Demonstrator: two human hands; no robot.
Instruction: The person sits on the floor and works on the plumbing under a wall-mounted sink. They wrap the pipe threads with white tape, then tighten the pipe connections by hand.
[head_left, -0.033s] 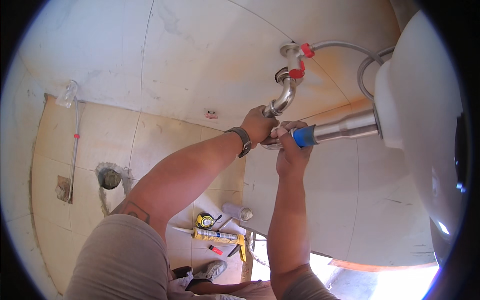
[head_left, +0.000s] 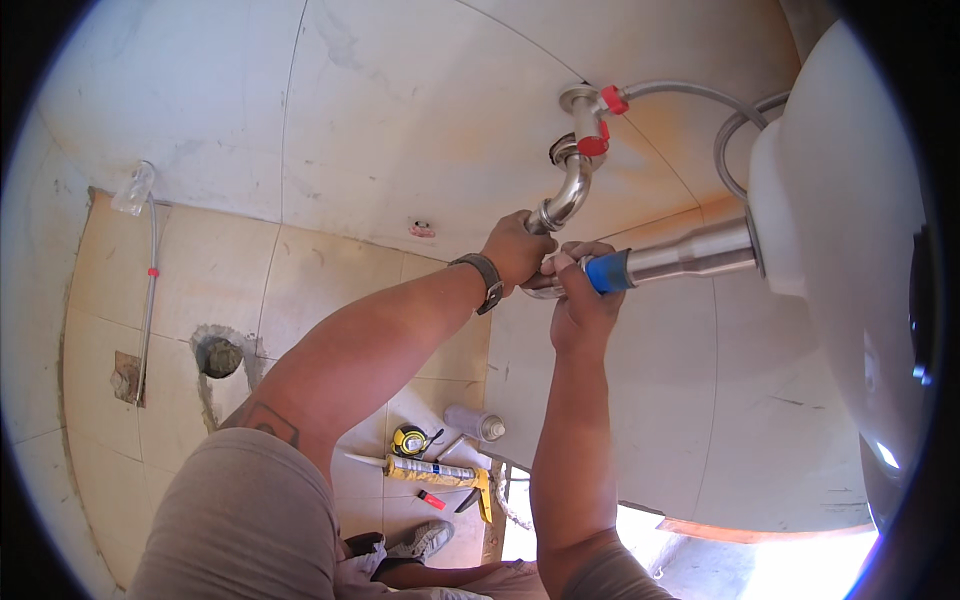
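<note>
A shiny metal drain pipe point(head_left: 575, 195) bends out of the wall and runs down to a curved trap point(head_left: 543, 293), mostly covered by my hands. My left hand point(head_left: 517, 250), with a watch on its wrist, is closed around the pipe just below its ring nut point(head_left: 543, 216). Close beside it, my right hand point(head_left: 583, 300) is wrapped round the trap's other end. Blue tape or a blue sleeve point(head_left: 607, 272) shows at its fingers. From there a straight metal tailpiece point(head_left: 690, 255) leads to the white basin point(head_left: 790, 200). The fingertips are partly hidden.
An angle valve point(head_left: 590, 125) with red parts and a braided hose point(head_left: 690, 88) sits above. On the tiled floor lie a caulking gun point(head_left: 435, 473), a tape measure point(head_left: 410, 440), a spray can point(head_left: 475, 424) and a red lighter-like object point(head_left: 432, 500). A drain hole point(head_left: 220, 357) opens at left.
My right forearm has shifted very slightly to the left. Both hands keep their grip on the pipe and trap.
</note>
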